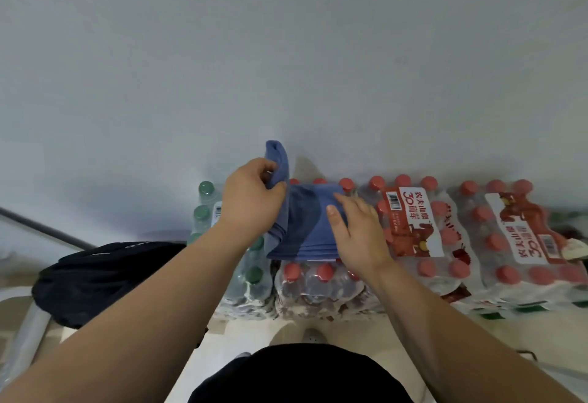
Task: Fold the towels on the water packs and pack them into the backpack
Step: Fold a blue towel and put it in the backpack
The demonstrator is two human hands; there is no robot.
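Observation:
A blue towel (305,224) lies partly folded on top of a shrink-wrapped pack of red-capped water bottles (318,281). My left hand (251,195) pinches the towel's left edge and lifts it, so a flap stands up above the fingers. My right hand (356,230) rests flat, palm down, pressing the towel's right side onto the pack. A black backpack (101,278) sits low on the left, beside the packs.
More red-capped packs with red and white labels (413,221) (521,230) extend to the right along a plain grey wall. A green-capped pack (206,208) stands left of the towel. Pale floor lies below, with my dark clothing at the bottom edge.

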